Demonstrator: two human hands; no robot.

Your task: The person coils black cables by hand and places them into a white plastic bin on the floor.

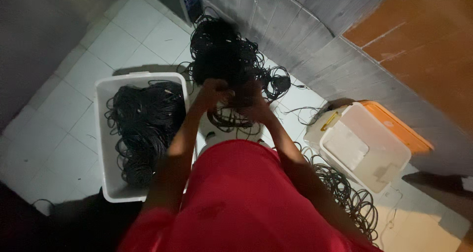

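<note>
Gripping a coil of black cable (227, 118), both hands (235, 100) closed.

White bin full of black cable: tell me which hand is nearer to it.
Left. The left hand grips cable just past the white bin's right rim; the right hand grips the same bundle, farther right.

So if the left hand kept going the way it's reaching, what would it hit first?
Most likely the tangled pile of black cable on the floor just beyond the left hand, though depth is hard to judge.
</note>
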